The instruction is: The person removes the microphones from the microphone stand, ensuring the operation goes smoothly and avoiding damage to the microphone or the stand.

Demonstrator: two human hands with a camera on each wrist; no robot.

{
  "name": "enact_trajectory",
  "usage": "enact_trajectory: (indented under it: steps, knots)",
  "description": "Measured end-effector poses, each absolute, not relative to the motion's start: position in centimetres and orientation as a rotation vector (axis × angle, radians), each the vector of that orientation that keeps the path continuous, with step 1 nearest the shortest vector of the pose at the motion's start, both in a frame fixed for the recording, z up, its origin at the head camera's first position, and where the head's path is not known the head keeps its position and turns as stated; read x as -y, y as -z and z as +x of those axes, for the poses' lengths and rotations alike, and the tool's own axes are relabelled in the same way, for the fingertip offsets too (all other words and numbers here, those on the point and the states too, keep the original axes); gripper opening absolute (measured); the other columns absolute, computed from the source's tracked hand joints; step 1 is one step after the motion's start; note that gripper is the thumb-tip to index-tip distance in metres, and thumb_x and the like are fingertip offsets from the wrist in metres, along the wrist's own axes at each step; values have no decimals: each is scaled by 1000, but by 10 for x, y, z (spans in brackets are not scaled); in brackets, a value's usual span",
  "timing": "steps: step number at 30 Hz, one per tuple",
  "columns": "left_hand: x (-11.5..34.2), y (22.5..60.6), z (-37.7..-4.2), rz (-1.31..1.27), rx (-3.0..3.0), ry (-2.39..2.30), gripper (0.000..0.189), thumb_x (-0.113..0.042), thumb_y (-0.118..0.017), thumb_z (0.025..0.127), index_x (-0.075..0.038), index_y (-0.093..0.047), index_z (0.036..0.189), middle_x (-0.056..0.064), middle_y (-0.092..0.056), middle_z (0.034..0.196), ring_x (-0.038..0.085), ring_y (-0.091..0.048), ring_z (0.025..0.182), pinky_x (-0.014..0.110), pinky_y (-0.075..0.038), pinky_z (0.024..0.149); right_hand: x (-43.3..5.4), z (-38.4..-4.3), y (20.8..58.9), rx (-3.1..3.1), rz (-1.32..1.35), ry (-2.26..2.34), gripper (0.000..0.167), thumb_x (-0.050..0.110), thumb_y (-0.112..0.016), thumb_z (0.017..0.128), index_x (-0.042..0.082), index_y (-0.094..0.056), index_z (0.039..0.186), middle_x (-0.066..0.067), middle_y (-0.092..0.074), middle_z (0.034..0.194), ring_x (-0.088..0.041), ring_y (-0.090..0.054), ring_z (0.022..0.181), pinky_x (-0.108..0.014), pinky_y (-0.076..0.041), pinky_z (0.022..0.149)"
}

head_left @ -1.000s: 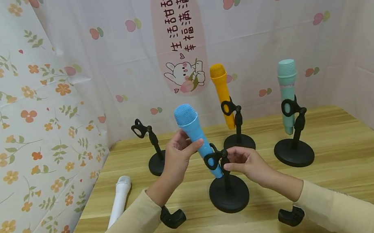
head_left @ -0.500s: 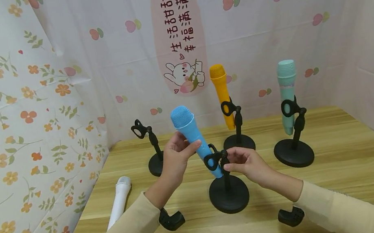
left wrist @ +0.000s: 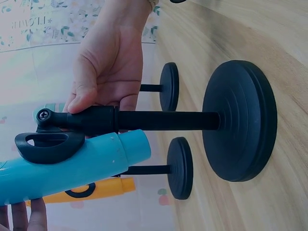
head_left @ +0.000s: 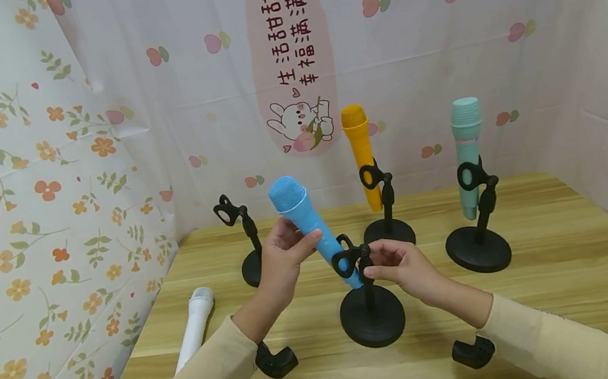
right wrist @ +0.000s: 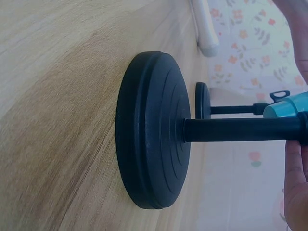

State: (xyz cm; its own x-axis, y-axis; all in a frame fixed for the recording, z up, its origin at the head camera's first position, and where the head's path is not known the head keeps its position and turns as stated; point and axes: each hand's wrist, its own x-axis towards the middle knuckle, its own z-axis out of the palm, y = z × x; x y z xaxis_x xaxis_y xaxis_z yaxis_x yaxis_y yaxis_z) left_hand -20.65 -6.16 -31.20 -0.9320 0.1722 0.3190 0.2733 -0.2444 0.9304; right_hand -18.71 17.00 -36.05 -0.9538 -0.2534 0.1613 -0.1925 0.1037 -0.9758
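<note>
Left grip [head_left: 284, 256] pinches the blue mic [head_left: 309, 219], which slants down rightward through the clip [head_left: 355, 252]; right grip [head_left: 404, 266], nearer the clip, pinches the stand [head_left: 372, 319].

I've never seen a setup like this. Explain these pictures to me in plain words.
There is no machine: a person works bare-handed. The wide picture comes from a camera worn on the head; the two sideways ones come from cameras on the left and right wrists. On the wooden table are four black microphone stands. Two hold a yellow-orange microphone and a mint-green microphone; the left stand has none. A white microphone lies on the table at the left. The left hand holds a blue microphone, its lower part in the clip of the front stand. The right hand grips that stand's post.
</note>
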Motion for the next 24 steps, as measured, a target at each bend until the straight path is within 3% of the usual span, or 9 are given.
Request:
enact_trajectory:
  steps: [24]
  knots:
    - [78, 307, -209, -426, 1879, 2370, 42, 1, -66, 89, 0, -54, 129, 11, -64, 112, 19, -64, 97, 40, -55, 84, -170, -188, 357, -2285, -431, 2033, 32, 2, -75, 84, -9, -61, 111, -3, -62, 93, -17, -59, 86, -27, -54, 78]
